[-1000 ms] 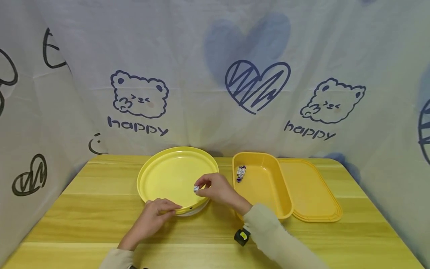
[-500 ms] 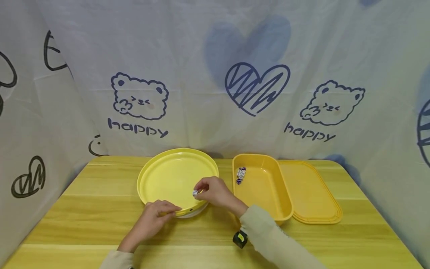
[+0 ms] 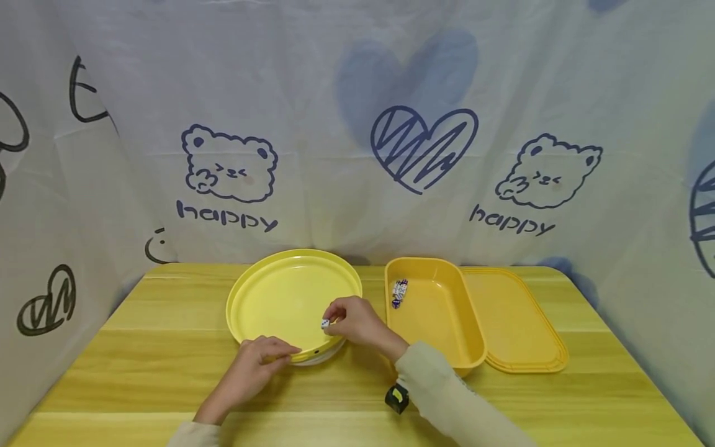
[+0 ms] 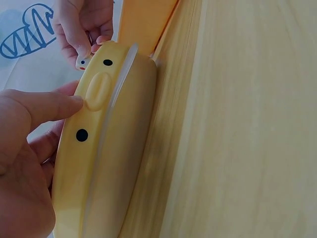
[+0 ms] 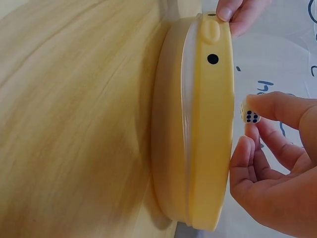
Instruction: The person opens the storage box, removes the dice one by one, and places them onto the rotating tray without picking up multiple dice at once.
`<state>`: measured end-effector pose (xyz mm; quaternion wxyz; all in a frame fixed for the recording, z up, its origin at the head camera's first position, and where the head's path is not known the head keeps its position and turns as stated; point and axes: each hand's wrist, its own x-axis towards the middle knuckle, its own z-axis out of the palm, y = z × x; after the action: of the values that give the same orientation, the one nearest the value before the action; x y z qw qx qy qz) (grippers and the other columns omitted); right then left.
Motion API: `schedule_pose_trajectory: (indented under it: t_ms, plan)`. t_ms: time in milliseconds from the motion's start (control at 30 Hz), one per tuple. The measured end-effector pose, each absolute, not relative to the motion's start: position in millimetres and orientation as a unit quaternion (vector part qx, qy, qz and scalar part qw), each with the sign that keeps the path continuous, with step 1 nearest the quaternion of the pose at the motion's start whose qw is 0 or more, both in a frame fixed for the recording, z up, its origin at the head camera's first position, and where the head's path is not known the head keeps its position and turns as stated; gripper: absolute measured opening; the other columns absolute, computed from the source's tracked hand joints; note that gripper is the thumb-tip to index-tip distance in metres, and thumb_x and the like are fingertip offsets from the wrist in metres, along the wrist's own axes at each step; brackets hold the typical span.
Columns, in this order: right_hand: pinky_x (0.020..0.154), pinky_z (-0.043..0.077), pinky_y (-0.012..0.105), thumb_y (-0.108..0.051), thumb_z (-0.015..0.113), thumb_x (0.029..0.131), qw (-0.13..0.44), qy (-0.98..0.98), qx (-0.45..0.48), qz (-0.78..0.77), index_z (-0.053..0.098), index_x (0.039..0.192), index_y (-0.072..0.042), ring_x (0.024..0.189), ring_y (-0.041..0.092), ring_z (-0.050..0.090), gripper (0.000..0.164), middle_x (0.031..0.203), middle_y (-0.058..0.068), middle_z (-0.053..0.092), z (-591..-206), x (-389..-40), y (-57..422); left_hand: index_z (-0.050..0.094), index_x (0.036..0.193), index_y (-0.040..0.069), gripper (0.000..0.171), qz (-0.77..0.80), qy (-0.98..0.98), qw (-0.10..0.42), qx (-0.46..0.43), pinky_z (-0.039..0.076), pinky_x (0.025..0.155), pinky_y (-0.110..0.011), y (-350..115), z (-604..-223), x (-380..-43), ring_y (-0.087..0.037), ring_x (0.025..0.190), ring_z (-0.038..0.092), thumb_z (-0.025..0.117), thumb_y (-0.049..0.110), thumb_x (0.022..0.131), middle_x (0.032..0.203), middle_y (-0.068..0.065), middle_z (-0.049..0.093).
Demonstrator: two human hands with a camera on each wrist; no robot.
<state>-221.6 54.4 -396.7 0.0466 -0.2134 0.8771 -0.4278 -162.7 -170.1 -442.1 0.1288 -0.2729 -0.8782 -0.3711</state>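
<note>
Between thumb and fingertips, my right hand point(image 3: 357, 320) pinches a white die point(image 3: 325, 323) just above the near right part of a round yellow tray point(image 3: 290, 298). In the right wrist view the die point(image 5: 251, 115) shows dark blue pips, apart from the rim. My left hand point(image 3: 257, 366) grips the tray's near rim, thumb on the outer side by a raised oval between two black dots point(image 4: 81, 135), fingers behind the rim. Several white and blue dice point(image 3: 400, 292) lie at the left side of the orange box point(image 3: 475, 316), right of the tray.
An orange lid point(image 3: 519, 323) lies flat against the box's right side. A black block with a yellow mark point(image 3: 397, 398) is by the right sleeve. The wooden table point(image 3: 128, 360) ends at a white curtain point(image 3: 324, 186) with printed drawings behind it.
The right hand with the die has lowered slightly toward the near rim. The left hand keeps its grip on the rim. The head view has tilted up a little.
</note>
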Motion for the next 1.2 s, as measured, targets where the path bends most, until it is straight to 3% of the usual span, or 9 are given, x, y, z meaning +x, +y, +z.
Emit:
schedule_pose_trajectory:
  t_ms: [233,467,833,1033,1200]
  plan:
    - [0.065,0.044,0.023,-0.003,0.077,0.078,0.043,0.876,-0.211,-0.432,0.070,0.089,-0.001,0.071,0.011,0.051,0.013,0.078,0.000,0.061,-398,-222,54,0.077,0.098,0.013,0.019,-0.375,-0.877,0.127,-0.273,0.034,0.083,-0.044,-170,-444,-161,-0.011,0.088,0.061,0.072,0.003,0.083,0.093,0.008,0.071]
    - [0.069,0.045,0.024,0.000,0.075,0.077,0.043,0.876,-0.217,-0.429,0.070,0.101,0.005,0.075,0.012,0.052,0.024,0.086,0.010,0.065,-399,-220,55,0.076,0.099,0.015,0.019,-0.377,-0.880,0.120,-0.262,0.033,0.083,-0.043,-170,-445,-160,-0.011,0.089,0.061,0.072,0.004,0.083,0.094,0.009,0.070]
    - [0.070,0.044,0.024,-0.001,0.075,0.080,0.055,0.871,-0.217,-0.437,0.070,0.102,0.004,0.077,0.013,0.052,0.023,0.088,0.009,0.065,-401,-219,55,0.076,0.099,0.015,0.020,-0.382,-0.879,0.119,-0.260,0.032,0.081,-0.040,-171,-447,-157,-0.011,0.089,0.060,0.072,0.004,0.083,0.094,0.009,0.070]
    - [0.075,0.046,0.026,-0.002,0.074,0.081,0.054,0.861,-0.212,-0.459,0.070,0.105,0.004,0.082,0.015,0.055,0.025,0.097,0.013,0.067,-384,-216,58,0.076,0.098,0.016,0.021,-0.375,-0.881,0.124,-0.262,0.033,0.083,-0.044,-170,-447,-160,-0.009,0.089,0.060,0.073,0.003,0.082,0.094,0.009,0.071]
    - [0.076,0.048,0.027,-0.004,0.074,0.083,0.047,0.855,-0.197,-0.478,0.069,0.108,-0.001,0.089,0.018,0.058,0.025,0.101,0.009,0.066,-360,-216,62,0.076,0.099,0.015,0.020,-0.370,-0.882,0.121,-0.263,0.034,0.084,-0.046,-170,-446,-163,-0.010,0.088,0.060,0.073,0.003,0.083,0.094,0.009,0.071]
